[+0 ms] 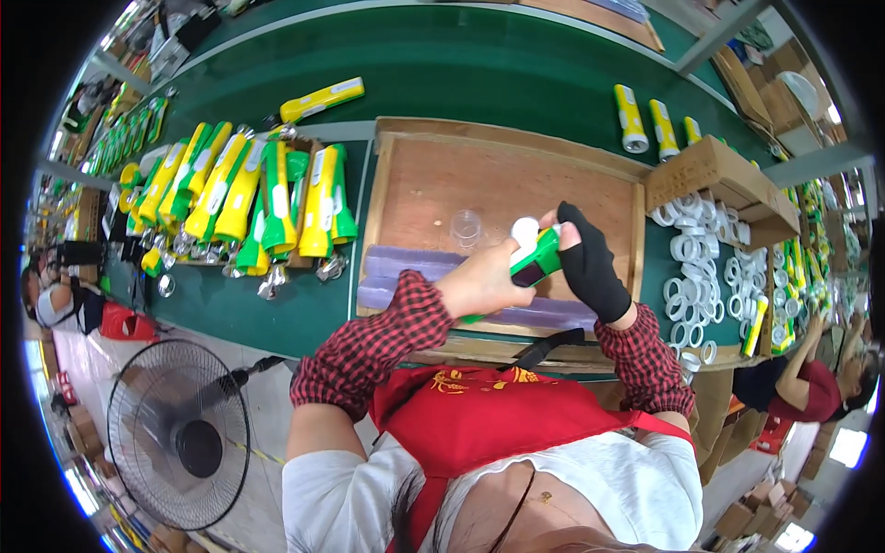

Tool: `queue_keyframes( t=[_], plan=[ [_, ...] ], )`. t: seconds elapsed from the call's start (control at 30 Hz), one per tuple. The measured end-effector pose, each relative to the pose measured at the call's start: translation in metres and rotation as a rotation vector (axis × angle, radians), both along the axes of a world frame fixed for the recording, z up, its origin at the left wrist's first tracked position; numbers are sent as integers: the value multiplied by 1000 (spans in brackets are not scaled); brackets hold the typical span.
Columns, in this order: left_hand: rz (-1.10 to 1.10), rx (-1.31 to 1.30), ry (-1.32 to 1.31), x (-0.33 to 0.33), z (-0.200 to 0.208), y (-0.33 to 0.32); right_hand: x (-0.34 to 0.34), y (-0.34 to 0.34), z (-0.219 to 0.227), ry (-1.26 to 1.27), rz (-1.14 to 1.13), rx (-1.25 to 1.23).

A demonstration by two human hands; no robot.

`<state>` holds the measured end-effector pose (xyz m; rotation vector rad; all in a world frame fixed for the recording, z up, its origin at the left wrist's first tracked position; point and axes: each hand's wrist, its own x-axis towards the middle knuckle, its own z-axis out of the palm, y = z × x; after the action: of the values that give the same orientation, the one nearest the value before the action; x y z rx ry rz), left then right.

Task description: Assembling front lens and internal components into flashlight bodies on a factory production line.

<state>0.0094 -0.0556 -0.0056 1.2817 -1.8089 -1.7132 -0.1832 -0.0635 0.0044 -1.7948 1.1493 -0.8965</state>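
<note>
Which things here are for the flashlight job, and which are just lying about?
Probably for the job:
green flashlight in the left hand
heaped yellow and green flashlights
white rings
wooden tray

Probably just about:
black fan
cardboard boxes at lower right

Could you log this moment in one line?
Left hand: gripping green flashlight; Gloved right hand: at its end; Below: wooden tray; Right: white rings

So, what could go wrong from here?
The green flashlight might slip from the left hand. The small clear round piece on the wooden tray could get knocked, being close to that hand. The loose white rings might scatter if the right checked sleeve brushes them.
</note>
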Motion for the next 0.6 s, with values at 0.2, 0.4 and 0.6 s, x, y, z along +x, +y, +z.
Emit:
queue_keyframes(
  t=[0.2,0.4,0.6],
  plan=[
    [214,-333,-319,-13,-11,-2,3,-33,-14,-77,-8,95],
    [-19,471,468,18,11,4,0,-45,33,-234,273,224],
    [86,-48,167,10,10,13,9,-37,33,-93,231,205]
  ],
)
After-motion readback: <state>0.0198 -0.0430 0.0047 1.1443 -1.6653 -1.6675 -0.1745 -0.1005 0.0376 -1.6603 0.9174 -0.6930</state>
